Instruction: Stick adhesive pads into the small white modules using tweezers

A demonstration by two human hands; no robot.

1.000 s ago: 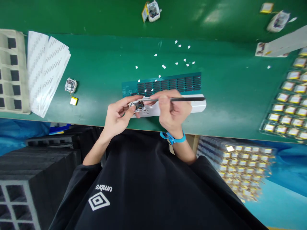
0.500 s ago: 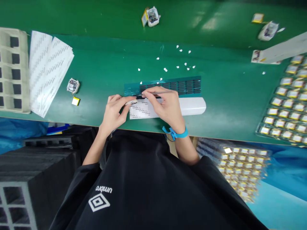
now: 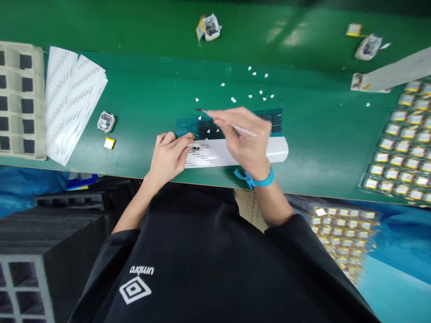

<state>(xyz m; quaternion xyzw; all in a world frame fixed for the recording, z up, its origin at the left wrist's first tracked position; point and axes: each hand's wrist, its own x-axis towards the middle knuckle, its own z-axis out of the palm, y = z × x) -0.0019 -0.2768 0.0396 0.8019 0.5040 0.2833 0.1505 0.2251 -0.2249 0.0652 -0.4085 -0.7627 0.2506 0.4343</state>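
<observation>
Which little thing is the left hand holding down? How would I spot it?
Find the long white block lying near the front edge of the green table. At its left end, over the printed label, the left hand pinches a tiny dark part. It is the only small part sitting on the block; the white unit with the yellow square lies far to the left.

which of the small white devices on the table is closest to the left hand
The device right at the left hand fingertips, on the white block. The others lie apart: one beside the yellow cell, two at the far edge.
</observation>
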